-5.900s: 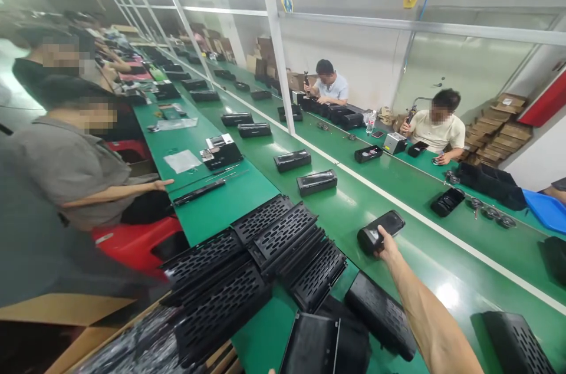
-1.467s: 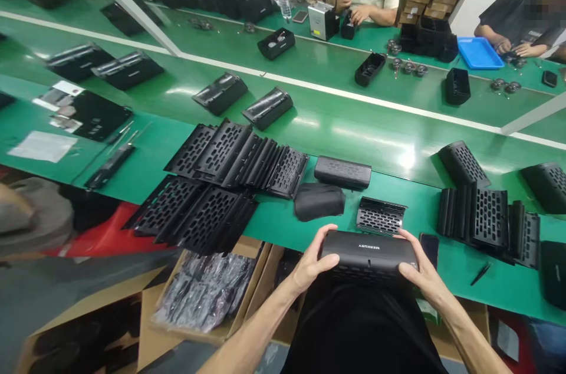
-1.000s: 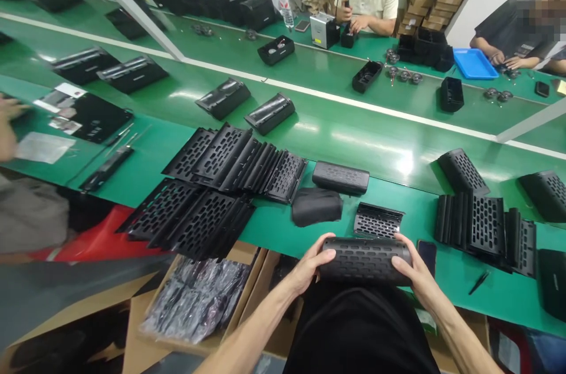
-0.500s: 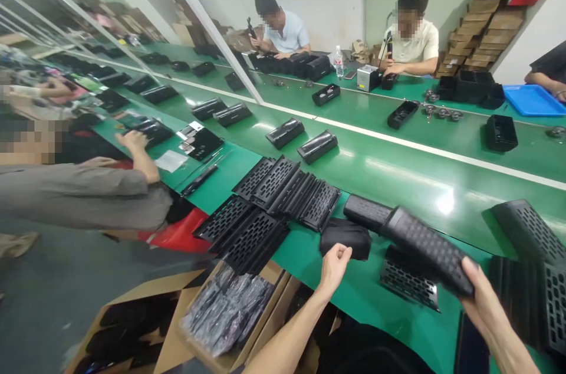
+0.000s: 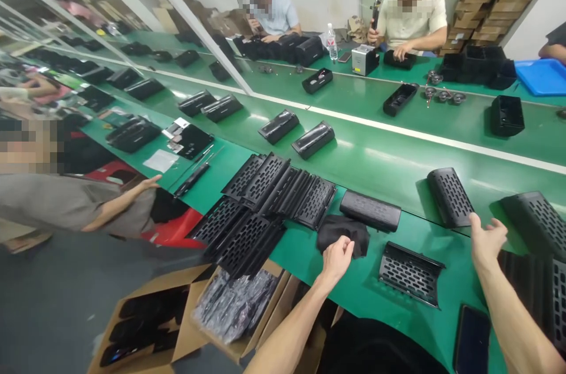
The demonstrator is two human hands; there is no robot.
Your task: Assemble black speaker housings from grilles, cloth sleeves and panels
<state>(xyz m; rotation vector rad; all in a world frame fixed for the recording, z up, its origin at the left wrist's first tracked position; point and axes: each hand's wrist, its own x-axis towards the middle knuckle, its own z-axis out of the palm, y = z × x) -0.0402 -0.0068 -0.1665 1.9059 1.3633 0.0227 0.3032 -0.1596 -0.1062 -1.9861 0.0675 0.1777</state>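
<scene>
My left hand (image 5: 338, 257) has its fingers pinched together on the near edge of a black cloth (image 5: 338, 230) lying on the green bench. My right hand (image 5: 485, 238) is open and holds nothing, its fingertips just beside the near end of a black perforated speaker cover (image 5: 450, 197) on the green belt. Between my hands an upturned perforated cover (image 5: 411, 275) lies with its hollow side showing. Another black cover (image 5: 370, 210), with its slotted face up, rests behind the cloth.
Stacked perforated covers (image 5: 256, 209) stand left of the cloth, more (image 5: 533, 220) at far right. A phone (image 5: 472, 338) lies at the bench's near edge. Open cartons (image 5: 239, 309) sit below. Co-workers sit across the belt (image 5: 375, 156) and at left.
My right hand has let go of the speaker cover, which now rests farther away on the belt. My left hand stays at the cloth. The left co-worker's arm has drawn back from the bench.
</scene>
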